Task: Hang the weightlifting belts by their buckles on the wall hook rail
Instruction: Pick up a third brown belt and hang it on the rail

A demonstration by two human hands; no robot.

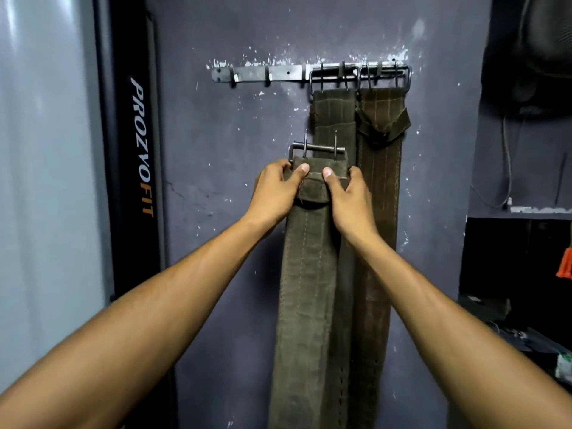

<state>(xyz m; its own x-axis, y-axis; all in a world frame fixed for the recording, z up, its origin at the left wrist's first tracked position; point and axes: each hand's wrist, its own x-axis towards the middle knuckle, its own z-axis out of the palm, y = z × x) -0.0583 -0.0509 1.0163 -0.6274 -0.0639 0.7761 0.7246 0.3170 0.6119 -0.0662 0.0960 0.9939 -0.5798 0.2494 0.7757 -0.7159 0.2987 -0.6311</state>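
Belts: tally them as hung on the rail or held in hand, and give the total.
Hung on the rail: 2, the left belt and the right belt.
Held by the left hand and right hand: 1, the third belt.
Total: 3 belts.

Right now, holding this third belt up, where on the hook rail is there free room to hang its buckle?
Free room is the left stretch of the hook rail, from its left end to the middle belt's buckle; bare hooks show there. The right half is crowded: two hung belts sit side by side, buckles nearly touching. Both hands, left hand and right hand, grip the third belt below that.
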